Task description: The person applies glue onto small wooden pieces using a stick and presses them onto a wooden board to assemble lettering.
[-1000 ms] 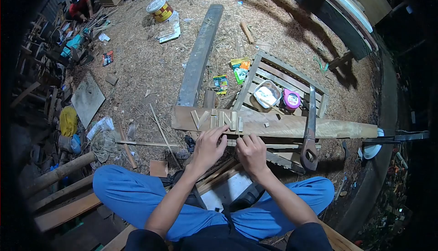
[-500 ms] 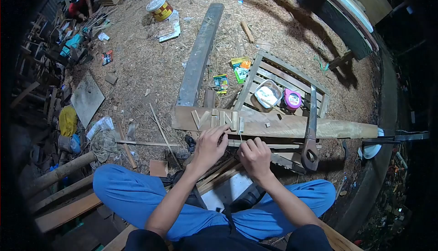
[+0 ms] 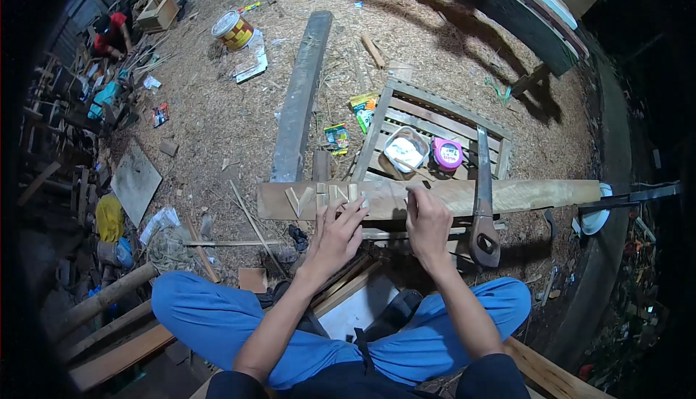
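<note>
A long wooden board [image 3: 464, 196] lies across in front of me, with small wood strips on its left part that form letters, among them a V shape [image 3: 299, 201] and an N shape [image 3: 338, 193]. My left hand [image 3: 336, 238] rests at the board's near edge, fingers stretched, the fingertips touching the strips at the right end of the letters. Pinched together over the middle of the board are the fingers of my right hand [image 3: 429, 223]; whatever is between them is too small to make out. Beyond it sits a plastic tub [image 3: 407, 148] with white stuff and a thin stick.
A handsaw [image 3: 484, 210] lies across the board at right. A pink tape measure [image 3: 446, 154] sits on a slatted wooden frame [image 3: 377, 127]. Behind are a thick beam [image 3: 301, 98], snack packets [image 3: 336, 138] and a paint bucket [image 3: 233, 31]. Another person [image 3: 112, 35] crouches far left.
My right hand has moved from the near edge, beside the letters, up and right over the board. My left hand stays by the letters. The view has shifted slightly.
</note>
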